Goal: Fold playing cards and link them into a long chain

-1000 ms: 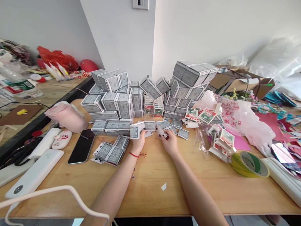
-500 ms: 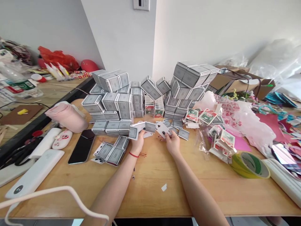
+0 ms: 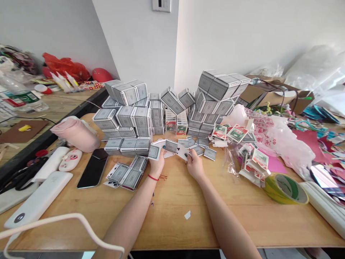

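My left hand (image 3: pixel 158 162), with a red string at its wrist, is closed on a folded playing card (image 3: pixel 155 151) whose patterned grey back shows. Pinched in my right hand (image 3: pixel 194 163) is a flat playing card (image 3: pixel 182 150), its white face with black clubs toward me. The two cards are close together above the table; whether they touch I cannot tell. Loose grey-backed cards (image 3: pixel 209 153) lie just beyond my right hand. Behind both hands stand stacked blocks made of folded cards (image 3: pixel 134 118). Several more folded cards (image 3: pixel 130 172) lie left of my left hand.
A black phone (image 3: pixel 92 168), a white power bank (image 3: pixel 40 198) and a pink pouch (image 3: pixel 77 133) are on the left. Opened card boxes (image 3: pixel 256 162), a yellow-green tape roll (image 3: pixel 286 189) and a plastic bag (image 3: pixel 283 140) are on the right. A white cable (image 3: pixel 81 217) crosses the lower left.
My right hand has moved slightly left, bringing its card closer to the folded card in my left hand. The left hand has barely moved.
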Demonstrator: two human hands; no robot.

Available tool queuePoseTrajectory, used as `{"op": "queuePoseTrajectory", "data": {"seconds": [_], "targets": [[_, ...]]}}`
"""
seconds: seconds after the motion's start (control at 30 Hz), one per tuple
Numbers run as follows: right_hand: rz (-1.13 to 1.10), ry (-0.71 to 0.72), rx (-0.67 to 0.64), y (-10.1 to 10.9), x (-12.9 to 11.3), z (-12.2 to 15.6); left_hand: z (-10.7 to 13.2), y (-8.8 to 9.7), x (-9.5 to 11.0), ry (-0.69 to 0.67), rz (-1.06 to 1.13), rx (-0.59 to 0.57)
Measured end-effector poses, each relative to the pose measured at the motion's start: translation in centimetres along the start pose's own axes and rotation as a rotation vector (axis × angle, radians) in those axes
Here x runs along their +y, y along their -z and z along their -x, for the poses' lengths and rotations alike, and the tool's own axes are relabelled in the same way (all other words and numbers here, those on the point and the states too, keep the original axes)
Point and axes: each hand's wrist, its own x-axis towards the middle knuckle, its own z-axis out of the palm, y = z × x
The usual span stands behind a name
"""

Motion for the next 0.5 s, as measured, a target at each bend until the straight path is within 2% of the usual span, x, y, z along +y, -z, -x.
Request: {"op": "queuePoseTrajectory", "data": {"seconds": [0.27,0.5], "targets": [[0.055,0.046,-0.011,-0.3,0.1,0.3,0.0,0.2,0.8,0.002,-0.020,0.034],[0.102,0.087,0.019,0.3,0.0,0.0,0.1,0.5,1.1,-0.083,-0.110,-0.036]]}}
